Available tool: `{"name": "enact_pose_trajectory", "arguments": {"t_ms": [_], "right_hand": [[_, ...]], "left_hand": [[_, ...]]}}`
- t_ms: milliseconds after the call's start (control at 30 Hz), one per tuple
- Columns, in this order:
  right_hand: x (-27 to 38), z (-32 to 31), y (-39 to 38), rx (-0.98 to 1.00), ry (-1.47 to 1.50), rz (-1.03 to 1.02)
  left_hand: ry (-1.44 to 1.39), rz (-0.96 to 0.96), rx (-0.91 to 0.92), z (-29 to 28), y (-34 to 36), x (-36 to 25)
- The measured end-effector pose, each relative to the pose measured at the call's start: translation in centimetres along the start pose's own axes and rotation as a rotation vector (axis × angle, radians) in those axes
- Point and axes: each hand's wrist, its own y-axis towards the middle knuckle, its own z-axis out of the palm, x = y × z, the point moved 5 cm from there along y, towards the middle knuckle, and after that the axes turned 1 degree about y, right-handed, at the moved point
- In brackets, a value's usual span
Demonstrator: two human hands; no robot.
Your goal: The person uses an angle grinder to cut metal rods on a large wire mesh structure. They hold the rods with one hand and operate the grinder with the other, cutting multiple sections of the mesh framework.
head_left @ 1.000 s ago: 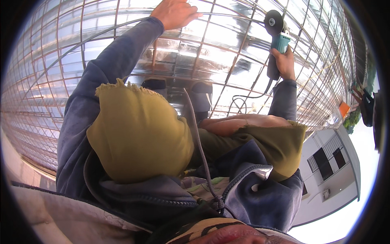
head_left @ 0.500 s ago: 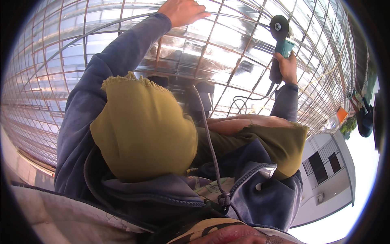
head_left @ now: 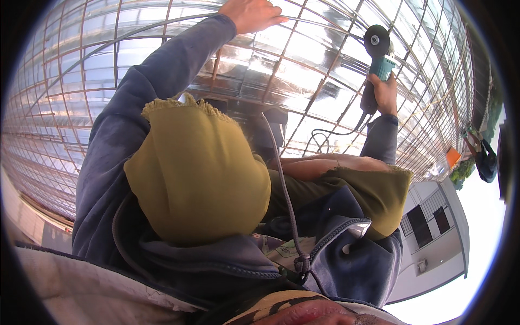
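My right hand (head_left: 384,93) is wrapped round the body of a teal and black angle grinder (head_left: 383,67). Its dark round disc (head_left: 376,40) points away from me, above the steel mesh and close to several bars. A black cord (head_left: 346,133) runs from the grinder's rear end and loops below it. Farther off to the left, my left hand (head_left: 252,15) is closed on a long thin steel rod (head_left: 187,19), which lies across the mesh and goes on rightward toward the grinder's disc. The frame's top edge cuts off part of this hand.
A wide mesh of rusty rebar (head_left: 273,70) spreads over shiny metal sheeting, curving off both ways. My raised knees, in olive cloth (head_left: 200,173), stand between my arms. At the right are an orange item (head_left: 453,157), a dark hanging shape (head_left: 486,162) and a building (head_left: 433,233).
The whole picture has shifted slightly, with hands, grinder and mesh showing a little farther right. Both hands keep their holds on the rod and the grinder.
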Motion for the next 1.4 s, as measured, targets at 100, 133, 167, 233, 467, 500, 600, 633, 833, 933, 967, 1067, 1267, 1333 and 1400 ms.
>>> {"name": "enact_pose_trajectory", "arguments": {"t_ms": [100, 133, 167, 233, 467, 500, 600, 633, 833, 933, 967, 1067, 1267, 1333, 1400], "right_hand": [[0.4, 0.3, 0.1, 0.005, 0.001, -0.004], [0.3, 0.1, -0.1, -0.005, -0.001, -0.003], [0.1, -0.1, -0.3, -0.014, -0.003, -0.002], [-0.1, 0.0, -0.3, -0.001, -0.006, -0.018], [0.1, 0.2, -0.4, 0.001, 0.008, -0.024], [0.3, 0.3, -0.5, 0.001, 0.009, -0.031], [0.7, 0.4, -0.4, 0.003, 0.009, -0.046], [0.5, 0.3, -0.2, 0.002, 0.006, -0.048], [-0.5, 0.0, -0.1, 0.002, 0.001, -0.035], [-0.2, 0.2, 0.0, 0.031, 0.0, -0.007], [0.0, 0.4, -0.1, 0.045, 0.006, 0.007], [0.3, 0.3, -0.4, 0.028, 0.017, -0.022], [0.1, 0.2, -0.6, 0.01, 0.011, -0.011], [-0.1, 0.2, -0.6, 0.011, 0.012, 0.001], [-0.1, 0.3, -0.6, 0.019, 0.017, 0.01]], "left_hand": [[-0.306, -0.131, 0.055, 0.6, 0.6, 0.9], [-0.285, -0.141, 0.065, -0.2, 0.9, 0.5], [-0.264, -0.151, 0.075, -1.0, 1.1, 0.2], [-0.199, -0.152, 0.097, -2.0, 1.0, 0.1], [-0.254, -0.127, 0.171, -2.3, 1.3, 0.6], [-0.292, -0.129, 0.193, -1.9, 1.4, 0.8], [-0.122, -0.106, 0.15, 0.1, 0.9, 0.4], [-0.149, -0.091, 0.129, 0.5, 0.6, 0.4], [-0.22, -0.093, 0.185, -2.7, 0.9, 0.1], [-0.219, -0.108, 0.163, -3.0, 0.7, 0.4], [-0.224, -0.11, 0.161, -3.1, 0.4, 0.2], [-0.236, -0.109, 0.157, -2.9, 0.5, 0.2], [-0.25, -0.098, 0.144, -2.9, 0.8, -0.1], [-0.251, -0.098, 0.143, -2.9, 0.9, -0.1], [-0.259, -0.1, 0.142, -2.8, 0.9, -0.1]]}}
